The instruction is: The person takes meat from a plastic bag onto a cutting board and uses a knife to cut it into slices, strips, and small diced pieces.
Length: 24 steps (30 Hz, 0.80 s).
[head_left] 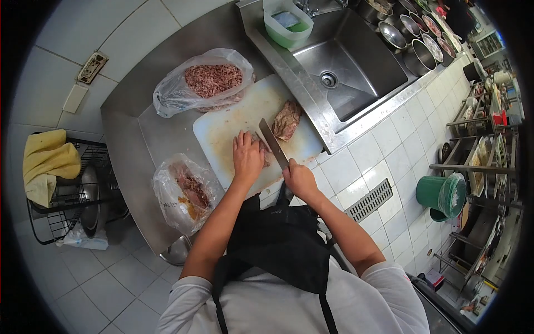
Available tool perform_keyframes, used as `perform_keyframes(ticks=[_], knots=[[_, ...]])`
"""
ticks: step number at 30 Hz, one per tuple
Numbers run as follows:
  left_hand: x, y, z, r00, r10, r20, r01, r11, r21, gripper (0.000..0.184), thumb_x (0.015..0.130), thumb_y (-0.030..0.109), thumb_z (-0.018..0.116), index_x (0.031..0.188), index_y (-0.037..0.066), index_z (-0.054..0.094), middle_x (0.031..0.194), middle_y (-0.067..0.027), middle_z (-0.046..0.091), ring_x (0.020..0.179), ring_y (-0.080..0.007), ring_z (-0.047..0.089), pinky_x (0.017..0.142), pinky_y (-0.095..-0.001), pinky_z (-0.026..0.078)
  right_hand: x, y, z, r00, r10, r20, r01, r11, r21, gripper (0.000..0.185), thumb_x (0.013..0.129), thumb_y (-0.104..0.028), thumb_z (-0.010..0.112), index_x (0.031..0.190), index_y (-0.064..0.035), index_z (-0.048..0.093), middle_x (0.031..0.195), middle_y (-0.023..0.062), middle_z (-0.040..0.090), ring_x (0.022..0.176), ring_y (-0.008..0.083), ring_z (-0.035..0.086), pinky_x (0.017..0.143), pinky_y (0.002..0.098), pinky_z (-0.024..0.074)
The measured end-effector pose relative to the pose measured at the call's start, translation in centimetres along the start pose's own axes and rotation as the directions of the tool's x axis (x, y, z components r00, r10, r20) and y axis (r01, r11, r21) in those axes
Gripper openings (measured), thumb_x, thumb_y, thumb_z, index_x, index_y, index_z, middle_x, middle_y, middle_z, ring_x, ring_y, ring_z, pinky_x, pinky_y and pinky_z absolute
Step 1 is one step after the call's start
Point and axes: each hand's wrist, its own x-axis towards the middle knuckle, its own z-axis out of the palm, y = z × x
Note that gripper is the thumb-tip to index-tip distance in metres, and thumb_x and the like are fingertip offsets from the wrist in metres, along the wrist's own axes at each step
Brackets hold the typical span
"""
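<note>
My right hand (299, 179) is wrapped round the handle of a broad-bladed knife (273, 142), whose blade reaches across a white cutting board (214, 133). Just left of the blade, my left hand (248, 153) lies over a piece of meat (263, 151), its fingers bent and pressing down. Much of that piece is hidden under the hand. To the right of the blade rests a larger browned chunk of meat (287, 120). Beyond the board's upper left edge, a clear plastic bag (169, 92) holds chopped meat (214, 79).
Another plastic bag with meat (189, 186) lies left of my left forearm. A steel sink (361, 67) adjoins the counter, with a green-tinted plastic container (286, 23) at its corner. Several metal pots (417, 55) stand beyond it. A green bin (436, 192) stands on the right.
</note>
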Motion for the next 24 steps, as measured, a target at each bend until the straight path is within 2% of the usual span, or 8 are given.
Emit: perform_keyframes(ticks=[1,4,10,13,19,24], knots=[[0.2,0.2,0.2,1.000,-0.017,0.006,0.017,1.000,0.015,0.034,0.083,0.018,0.077,0.110,-0.003,0.075,0.138,-0.0234,0.056,0.139,-0.0428,0.044,0.119,-0.0576,0.033,-0.2,-0.1,-0.3,1.000,0.013,-0.009,-0.013,1.000,0.014,0.020,0.093,-0.016,0.060,0.093,0.0027,0.054,0.069,0.0280,0.067,0.067,0.0470,0.069,0.063,0.0566,0.0557],[0.6,0.7,0.7,0.994,-0.040,-0.104,0.034,0.998,-0.052,0.027,0.080,0.013,0.078,0.101,-0.002,0.076,0.134,-0.0226,0.059,0.134,-0.0429,0.048,0.117,-0.0549,0.036,-0.3,-0.1,-0.2,1.000,-0.003,-0.009,0.003,1.000,-0.023,0.019,0.094,-0.015,0.061,0.092,0.0025,0.054,0.068,0.0277,0.066,0.064,0.0466,0.068,0.062,0.0563,0.0558],[1.4,0.3,1.0,0.973,-0.097,-0.208,0.081,0.993,-0.083,0.027,0.074,0.008,0.080,0.098,-0.002,0.076,0.126,-0.0195,0.063,0.129,-0.0393,0.053,0.115,-0.0534,0.037,-0.2,-0.6,-0.1,0.996,-0.066,-0.056,0.062,0.996,-0.056,0.018,0.094,-0.015,0.060,0.090,0.0015,0.054,0.065,0.0264,0.066,0.061,0.0452,0.068,0.060,0.0555,0.0558],[1.6,0.6,1.2,0.984,-0.055,-0.168,0.045,0.997,-0.063,0.026,0.072,0.009,0.082,0.094,-0.002,0.077,0.122,-0.0190,0.065,0.127,-0.0386,0.054,0.115,-0.0527,0.038,-0.1,-0.6,0.0,0.996,-0.060,-0.067,0.056,0.997,-0.060,0.018,0.093,-0.014,0.061,0.090,0.0014,0.054,0.065,0.0264,0.066,0.060,0.0451,0.068,0.059,0.0548,0.0559],[0.8,1.4,0.4,0.986,-0.126,-0.113,0.120,0.991,-0.058,0.025,0.073,0.013,0.083,0.092,-0.002,0.077,0.126,-0.0175,0.064,0.130,-0.0378,0.052,0.118,-0.0557,0.034,-0.9,-0.4,-0.2,0.998,-0.045,-0.054,0.040,0.995,-0.090,0.017,0.092,-0.014,0.061,0.090,0.0011,0.054,0.065,0.0252,0.066,0.060,0.0441,0.068,0.058,0.0539,0.0560],[0.7,1.2,1.5,0.979,-0.085,-0.188,0.087,0.996,0.006,0.024,0.074,0.010,0.080,0.093,-0.002,0.077,0.122,-0.0173,0.065,0.128,-0.0378,0.053,0.117,-0.0554,0.035,-0.4,-0.6,0.2,0.992,-0.119,-0.033,0.114,0.986,-0.124,0.015,0.092,-0.013,0.061,0.089,0.0006,0.055,0.067,0.0235,0.068,0.060,0.0422,0.069,0.057,0.0519,0.0564]])
